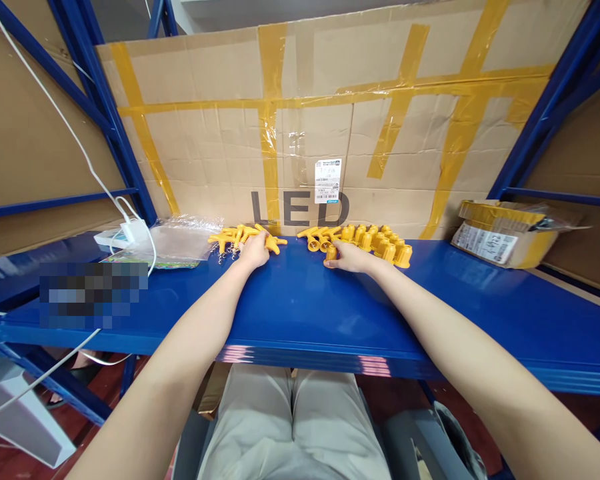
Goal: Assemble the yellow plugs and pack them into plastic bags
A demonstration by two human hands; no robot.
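Observation:
At the back of the blue shelf, my left hand [254,252] reaches into a pile of yellow-handled corkscrews [225,237], metal spirals hanging from several of them. Its fingers are closed around one yellow handle, partly hidden by the hand. To the right, my right hand [351,257] grips a small yellow plastic cup-shaped piece [331,253] between thumb and fingers. Behind and beside that hand stand several more yellow cup-shaped pieces [389,251] in rows. A few yellow pieces with ring-shaped ends [314,244] lie just left of them.
A taped cardboard sheet [300,147] closes off the back. An opened small carton [500,237] stands at right. Clear plastic bags [180,240], a white plug with cable [135,230] and a blurred dark object [93,293] lie at left. Blue posts [540,113] frame both sides.

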